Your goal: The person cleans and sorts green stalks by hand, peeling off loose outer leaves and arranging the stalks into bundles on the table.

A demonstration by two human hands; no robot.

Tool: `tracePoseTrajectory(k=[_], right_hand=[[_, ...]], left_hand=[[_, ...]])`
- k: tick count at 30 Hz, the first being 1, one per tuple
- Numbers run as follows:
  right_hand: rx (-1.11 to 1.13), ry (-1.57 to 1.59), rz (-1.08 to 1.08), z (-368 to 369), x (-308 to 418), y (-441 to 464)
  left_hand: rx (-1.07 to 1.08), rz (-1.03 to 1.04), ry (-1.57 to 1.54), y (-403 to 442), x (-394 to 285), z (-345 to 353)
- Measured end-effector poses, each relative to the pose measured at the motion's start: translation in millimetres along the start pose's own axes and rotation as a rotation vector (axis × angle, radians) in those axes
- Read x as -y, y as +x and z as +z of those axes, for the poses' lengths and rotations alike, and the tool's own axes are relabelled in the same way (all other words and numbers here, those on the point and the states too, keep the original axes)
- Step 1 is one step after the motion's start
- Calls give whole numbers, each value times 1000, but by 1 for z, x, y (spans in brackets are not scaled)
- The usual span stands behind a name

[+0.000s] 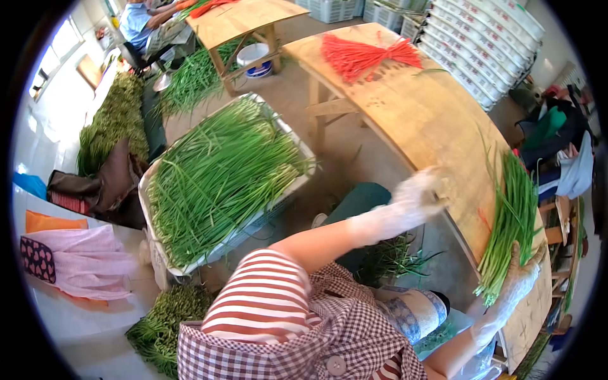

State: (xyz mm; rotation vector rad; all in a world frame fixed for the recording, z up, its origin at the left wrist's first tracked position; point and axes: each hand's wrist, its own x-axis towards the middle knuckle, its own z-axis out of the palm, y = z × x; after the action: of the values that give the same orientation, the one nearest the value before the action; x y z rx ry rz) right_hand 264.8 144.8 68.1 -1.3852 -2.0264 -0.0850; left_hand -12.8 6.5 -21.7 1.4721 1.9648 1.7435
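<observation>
My left hand (pixel 421 195), in a whitish glove, is over the near edge of the wooden table (pixel 411 107). Motion smears its fingers, and I cannot make out anything in them. On the right part of the table lies a long bundle of green stalks (pixel 512 212), its pale cut ends towards me. My gloved right hand (pixel 520 275) grips the bundle near those ends. A thin red strip (pixel 484 218) shows beside the stalks. Farther up the tabletop lies a pile of red ties (pixel 367 56), gathered at its middle.
A white crate (pixel 305 152) heaped with green stalks (pixel 221 171) stands on the left. Beyond are another table (pixel 247 19), a bucket (pixel 253 58) and a seated person (pixel 142 28) in a blue top. White crates (pixel 481 44) are stacked behind my table.
</observation>
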Motion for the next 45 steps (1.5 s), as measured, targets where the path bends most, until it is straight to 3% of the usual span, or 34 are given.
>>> tracePoseTrajectory(k=[2, 3, 5, 6, 9, 14, 18, 21, 26, 30, 31, 34, 35, 37, 38, 41, 43, 45], right_hand=[[-1, 527, -153, 4, 85, -35], [146, 424, -123, 6, 125, -57], [539, 553, -93, 38, 178, -94], [649, 655, -241, 56, 197, -108], [914, 716, -326, 107, 235, -145], [1174, 767, -452, 139, 280, -179], [1242, 717, -534, 159, 300, -194], [1302, 733, -456, 174, 310, -205], [1485, 707, -210, 193, 321, -214], [1437, 926, 20, 236, 325, -238], [1393, 1022, 63, 250, 329, -249], [1299, 877, -107, 270, 368, -265], [1273, 1179, 4, 268, 381, -267], [1384, 1540, 540, 269, 405, -275], [1373, 1551, 608, 275, 408, -278], [1399, 1630, 791, 291, 409, -288], [1491, 1753, 899, 285, 403, -280], [1396, 1791, 829, 285, 405, -283]], left_hand=[[-90, -5, 223, -51, 42, -60], [-110, -103, 302, -77, 62, -90], [-83, -280, 529, -126, 99, -150], [-123, -277, 723, -147, 110, -174], [2, -579, 1026, -196, 141, -227], [153, -583, 1099, -215, 180, -258], [191, -667, 1127, -194, 184, -258], [201, -649, 950, -196, 191, -267], [-46, -721, 548, -193, 196, -296], [-163, -829, -63, -204, 202, -330], [-188, -790, 24, -206, 200, -328], [-228, -616, 224, -205, 177, -311], [-134, -517, 324, -205, 171, -306], [-50, -531, 486, -201, 150, -296], [18, -547, 624, -201, 146, -293], [-70, -478, 833, -192, 127, -288], [-44, -423, 826, -186, 133, -291], [2, -467, 730, -187, 153, -287]])
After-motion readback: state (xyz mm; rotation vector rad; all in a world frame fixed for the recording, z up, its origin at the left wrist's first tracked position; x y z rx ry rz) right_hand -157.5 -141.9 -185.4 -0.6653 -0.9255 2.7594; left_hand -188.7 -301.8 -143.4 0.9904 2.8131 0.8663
